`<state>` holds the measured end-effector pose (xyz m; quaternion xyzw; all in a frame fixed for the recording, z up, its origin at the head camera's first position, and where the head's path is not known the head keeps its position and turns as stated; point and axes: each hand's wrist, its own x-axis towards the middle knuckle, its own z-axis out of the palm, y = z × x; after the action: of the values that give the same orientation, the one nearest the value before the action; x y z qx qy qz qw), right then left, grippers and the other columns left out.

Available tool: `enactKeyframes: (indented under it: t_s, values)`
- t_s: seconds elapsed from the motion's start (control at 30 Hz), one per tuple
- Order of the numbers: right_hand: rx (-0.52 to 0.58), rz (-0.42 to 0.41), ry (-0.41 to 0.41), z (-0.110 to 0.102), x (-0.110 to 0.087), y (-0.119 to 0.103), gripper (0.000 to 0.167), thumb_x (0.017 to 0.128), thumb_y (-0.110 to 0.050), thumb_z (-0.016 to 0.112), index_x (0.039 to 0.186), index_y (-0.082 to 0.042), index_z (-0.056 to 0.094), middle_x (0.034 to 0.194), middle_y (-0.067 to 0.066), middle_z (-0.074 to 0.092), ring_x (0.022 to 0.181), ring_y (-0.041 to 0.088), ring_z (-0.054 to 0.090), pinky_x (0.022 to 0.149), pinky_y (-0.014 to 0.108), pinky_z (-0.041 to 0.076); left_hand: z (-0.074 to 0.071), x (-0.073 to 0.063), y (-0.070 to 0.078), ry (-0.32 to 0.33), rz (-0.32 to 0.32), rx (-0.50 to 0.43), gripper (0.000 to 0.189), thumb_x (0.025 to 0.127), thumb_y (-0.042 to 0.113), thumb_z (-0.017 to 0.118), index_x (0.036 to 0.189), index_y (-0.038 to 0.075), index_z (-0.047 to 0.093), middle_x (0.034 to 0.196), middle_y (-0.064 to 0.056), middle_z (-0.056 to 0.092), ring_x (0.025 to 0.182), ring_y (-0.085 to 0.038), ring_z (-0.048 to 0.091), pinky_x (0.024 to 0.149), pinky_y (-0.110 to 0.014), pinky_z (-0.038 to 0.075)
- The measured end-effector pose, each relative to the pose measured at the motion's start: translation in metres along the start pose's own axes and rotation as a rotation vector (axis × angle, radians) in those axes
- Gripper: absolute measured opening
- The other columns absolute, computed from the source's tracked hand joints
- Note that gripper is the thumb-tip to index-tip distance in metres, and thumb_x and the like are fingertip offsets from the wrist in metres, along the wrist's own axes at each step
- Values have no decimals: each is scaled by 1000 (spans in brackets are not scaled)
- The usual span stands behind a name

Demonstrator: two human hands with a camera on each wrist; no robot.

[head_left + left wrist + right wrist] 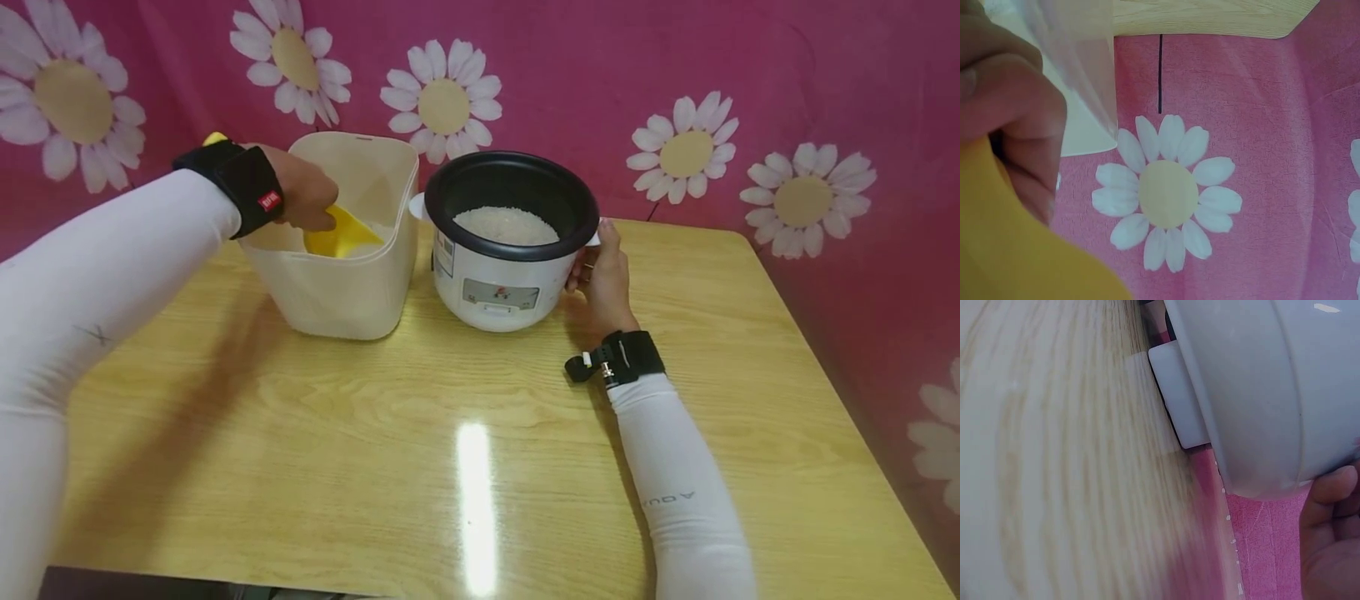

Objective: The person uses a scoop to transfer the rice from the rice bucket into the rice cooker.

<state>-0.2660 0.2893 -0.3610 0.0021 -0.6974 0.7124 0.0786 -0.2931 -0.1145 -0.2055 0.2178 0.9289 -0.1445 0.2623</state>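
Note:
A yellow scoop (339, 233) is gripped by my left hand (303, 190), its bowl dipping inside the tall whitish plastic bin (330, 292). In the left wrist view, curled fingers (1016, 106) wrap the scoop's yellow plastic. To the right of the bin stands a white rice cooker (498, 287) with a black inner pot (517, 179), lidless, and white rice (506, 225) lies in the pot. My right hand (606, 279) holds the cooker's right side by its handle; the right wrist view shows the thumb (1335, 484) against the white body.
The wooden table (420, 400) carries both containers near its back edge. Behind it hangs a pink cloth (570, 75) with large white daisies. A bright light reflection lies on the tabletop in front of the cooker.

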Motion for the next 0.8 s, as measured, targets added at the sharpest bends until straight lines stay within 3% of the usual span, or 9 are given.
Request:
enactKeyframes:
  t_s: [0.17,0.37,0.8]
  values:
    - [18,-7,19,-1,0,0,66,99,-70,39,71,-14,59,66,-2,51,54,12,47,53,23,46,-4,-1,-1,5,7,4,33,102,34,54,102,4,68,67,-1,57,55,-16,49,54,-24,40]
    - [20,-28,-14,0,1,1,60,101,-69,38,80,-17,60,69,-2,50,55,13,47,53,23,46,2,-4,-8,2,3,-27,34,100,34,53,90,5,67,63,-1,56,53,-16,48,54,-26,39]
    - [50,9,9,0,0,0,65,101,-67,37,71,-13,56,65,-3,50,53,12,47,53,26,46,1,-9,-10,-3,-25,-88,34,100,33,52,93,3,65,65,-2,55,55,-16,48,55,-26,40]
